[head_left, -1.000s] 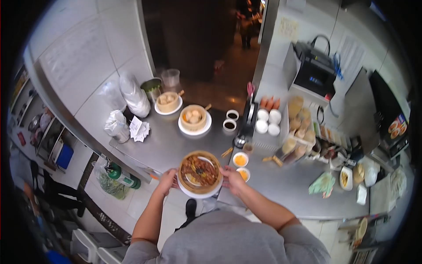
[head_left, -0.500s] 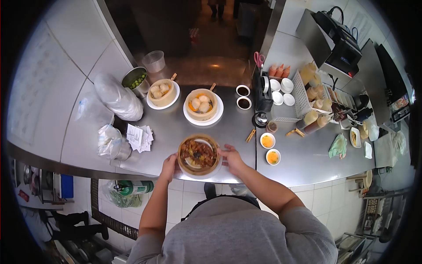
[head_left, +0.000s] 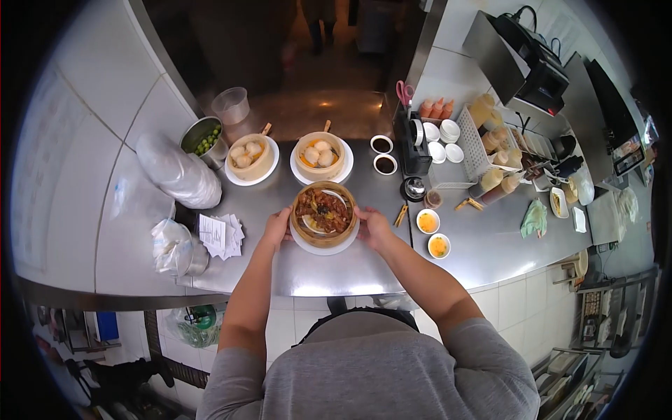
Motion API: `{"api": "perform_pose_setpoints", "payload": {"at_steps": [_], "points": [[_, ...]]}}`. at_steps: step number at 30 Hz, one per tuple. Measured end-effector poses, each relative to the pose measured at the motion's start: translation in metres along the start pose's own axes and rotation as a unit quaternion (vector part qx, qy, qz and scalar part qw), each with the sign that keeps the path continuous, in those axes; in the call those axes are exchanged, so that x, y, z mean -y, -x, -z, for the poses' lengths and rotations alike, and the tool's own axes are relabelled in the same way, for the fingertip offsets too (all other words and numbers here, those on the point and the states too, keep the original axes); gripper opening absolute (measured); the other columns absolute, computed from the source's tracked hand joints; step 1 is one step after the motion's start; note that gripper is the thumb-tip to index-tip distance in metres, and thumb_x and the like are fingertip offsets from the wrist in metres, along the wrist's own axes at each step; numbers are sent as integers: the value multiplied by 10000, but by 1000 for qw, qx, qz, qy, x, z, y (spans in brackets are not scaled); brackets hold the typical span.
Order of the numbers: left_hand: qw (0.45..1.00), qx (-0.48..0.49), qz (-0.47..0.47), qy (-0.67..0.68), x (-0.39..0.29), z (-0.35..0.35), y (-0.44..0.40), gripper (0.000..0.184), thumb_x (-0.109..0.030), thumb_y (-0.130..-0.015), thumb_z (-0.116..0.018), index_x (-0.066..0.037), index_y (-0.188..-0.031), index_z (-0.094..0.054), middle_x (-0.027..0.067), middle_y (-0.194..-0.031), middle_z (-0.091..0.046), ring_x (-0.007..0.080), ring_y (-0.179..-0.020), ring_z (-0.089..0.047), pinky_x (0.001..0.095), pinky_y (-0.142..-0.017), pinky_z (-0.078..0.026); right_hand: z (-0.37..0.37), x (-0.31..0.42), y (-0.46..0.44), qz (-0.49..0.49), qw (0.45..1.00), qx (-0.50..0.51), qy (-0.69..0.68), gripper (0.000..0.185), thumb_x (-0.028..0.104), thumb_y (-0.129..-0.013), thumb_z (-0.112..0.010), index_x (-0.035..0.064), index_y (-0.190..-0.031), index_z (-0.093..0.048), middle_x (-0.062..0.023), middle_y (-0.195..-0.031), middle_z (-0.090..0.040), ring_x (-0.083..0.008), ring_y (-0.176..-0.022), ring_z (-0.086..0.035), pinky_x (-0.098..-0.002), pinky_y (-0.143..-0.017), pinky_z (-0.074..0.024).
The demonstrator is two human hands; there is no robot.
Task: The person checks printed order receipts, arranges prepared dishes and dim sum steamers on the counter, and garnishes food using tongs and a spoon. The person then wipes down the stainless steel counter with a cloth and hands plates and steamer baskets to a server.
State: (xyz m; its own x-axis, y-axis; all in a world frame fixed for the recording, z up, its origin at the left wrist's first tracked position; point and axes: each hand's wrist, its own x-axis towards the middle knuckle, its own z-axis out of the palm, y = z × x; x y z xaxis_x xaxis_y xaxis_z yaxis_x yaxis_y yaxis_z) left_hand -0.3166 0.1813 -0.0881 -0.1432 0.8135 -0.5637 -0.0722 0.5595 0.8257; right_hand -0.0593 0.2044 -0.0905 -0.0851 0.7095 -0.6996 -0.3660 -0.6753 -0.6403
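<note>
A round bamboo steamer [head_left: 323,215] with brown sauced food sits on a white plate [head_left: 326,250] over the steel counter. My left hand [head_left: 278,225] grips the plate's left side and my right hand [head_left: 372,227] its right side. Just beyond is a second steamer [head_left: 321,155] with pale dumplings, on its own white plate. A third steamer [head_left: 249,156] with dumplings stands to its left, also on a plate. Each of these two has a wooden clip on its rim. Whether the held plate touches the counter cannot be made out.
Two dark sauce cups [head_left: 384,164] stand right of the steamers, near a bell [head_left: 413,188]. Two cups of orange sauce [head_left: 439,246] are further right. Papers [head_left: 220,235] and a metal pot [head_left: 203,138] are left. A person's legs [head_left: 321,31] show beyond the opening.
Both my hands have carried the plate and steamer forward, from the counter's front edge to just before the dumpling steamers. The camera view has turned and shifted too.
</note>
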Motion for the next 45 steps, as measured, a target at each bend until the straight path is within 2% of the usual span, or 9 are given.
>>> {"api": "perform_pose_setpoints", "payload": {"at_steps": [7, 11, 14, 17, 26, 36, 39, 41, 45], "points": [[1000, -16, 1, -9, -8, -12, -65, 562, -517, -825, -539, -12, -1068, -578, 91, -848, -634, 163, -629, -614, 305, -529, -523, -11, 16, -17, 42, 998, -32, -44, 858, 294, -780, -700, 65, -1412, -166, -110, -1228, -490, -248, -1097, -479, -425, -919, -371], [993, -78, -43, 75, 3, -17, -58, 755, -559, -811, -544, -83, -1351, -318, 96, -1018, -594, 192, -727, -619, 318, -544, -520, 15, 0, -17, 127, 984, -77, 93, 753, 334, -794, -684, 41, -1360, -284, -86, -1076, -544, -172, -859, -530, -350, -739, -456], [968, -90, -83, 217, 21, -15, -36, 829, -589, -817, -508, -167, -1415, -117, 190, -1277, -367, 336, -1016, -502, 439, -836, -451, 54, -6, 36, 67, 993, 40, 86, 592, 237, -831, -638, 46, -1315, -355, -73, -1005, -561, -186, -853, -547, -364, -742, -482], [940, -202, -115, 250, 37, -21, -25, 708, -566, -839, -484, -193, -1379, -219, 115, -1204, -403, 257, -980, -484, 374, -776, -441, 113, -7, 73, -16, 994, 109, -7, 434, 185, -842, -602, 45, -1223, -448, -106, -1007, -582, -228, -893, -572, -393, -783, -489], [843, -170, -445, 248, -96, -117, 85, 482, -322, -937, -461, -114, -1348, -320, 100, -1279, -390, 189, -1089, -447, 321, -847, -431, 285, 64, 129, 163, 965, -8, -206, 205, 228, -902, -509, 69, -777, -544, -101, -760, -609, -211, -685, -581, -370, -666, -499], [606, -153, -777, -72, -301, -261, 234, 300, -129, -842, -589, -50, -1129, -550, 105, -1187, -465, 207, -1095, -481, 303, -883, -423, 378, 90, 173, 168, 976, -2, -135, 153, 123, -863, -510, 64, -1003, -495, -119, -919, -587, -239, -753, -552, -380, -686, -481], [620, -145, -767, -76, -298, -298, 247, 249, -110, -838, -587, -35, -1074, -561, 100, -1117, -495, 198, -1001, -524, 300, -837, -438, 426, 85, 177, 151, 976, -6, -157, 219, 120, -842, -528, 66, -1051, -489, -125, -952, -580, -248, -784, -550, -397, -705, -479], [730, -31, -682, 12, -262, -336, 257, 204, -53, -822, -587, -26, -1023, -567, 72, -1023, -541, 174, -910, -549, 303, -835, -435, 451, 85, 183, 139, 976, -6, -165, 215, 140, -836, -544, 65, -1035, -512, -135, -972, -585, -255, -809, -558, -402, -724, -478], [812, 250, -504, -158, -99, -398, 248, 375, -169, -882, -590, -75, -1226, -475, 31, -1130, -515, 117, -1006, -522, 278, -845, -439, 404, 108, 221, 141, 941, 267, -152, 246, 190, -832, -566, 43, -1029, -559, -177, -1061, -581, -270, -860, -575, -396, -739, -481]]}}
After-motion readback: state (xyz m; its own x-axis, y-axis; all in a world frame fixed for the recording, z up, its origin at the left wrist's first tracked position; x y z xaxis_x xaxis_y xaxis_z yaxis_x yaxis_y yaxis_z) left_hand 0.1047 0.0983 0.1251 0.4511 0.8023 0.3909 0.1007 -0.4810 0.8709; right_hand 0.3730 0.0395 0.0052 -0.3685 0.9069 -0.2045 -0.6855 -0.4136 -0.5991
